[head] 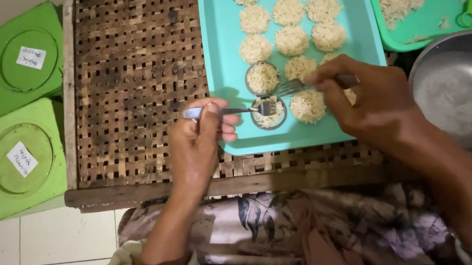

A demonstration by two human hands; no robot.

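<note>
The left hand [197,140] grips a fork [233,110] that lies level, its long axis running left to right, tines pointing right into a small round ring [269,114] filled with rice at the near edge of the teal tray [221,43]. The right hand [365,100] clasps a second fork [303,86], tines pointing left toward the same ring. Round rice cakes [288,11] fill the tray in rows beyond.

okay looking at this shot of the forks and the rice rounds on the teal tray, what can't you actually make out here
Head view only:
- The right hand covers part of the teal tray and the rice rounds under it, so their count is unclear.
- The metal bowl and the second tray of loose rice are cut off by the frame edge.
- Writing on the green lids is too small.
- The left hand hides most of its fork handle.
</note>
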